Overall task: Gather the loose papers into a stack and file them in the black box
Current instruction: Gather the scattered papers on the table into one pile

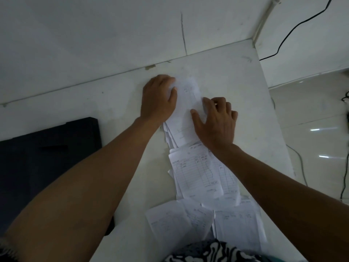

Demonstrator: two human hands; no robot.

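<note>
Loose white papers lie in a line down the white table (117, 103). The farthest pile (187, 103) sits between my hands. My left hand (159, 98) grips its left edge, fingers curled over the top corner. My right hand (217, 120) presses on its right side, thumb on the sheet. Closer to me lies a pile of ruled forms (200, 174), and nearer still several more sheets (207, 222) are spread out. The black box (43, 157) stands at the left, partly hidden by my left forearm.
The table meets a white wall (94, 35) at the back. Its right edge drops to a glossy tiled floor (317, 129) where black cables (294, 29) run. A black-and-white patterned garment (211, 252) shows at the bottom.
</note>
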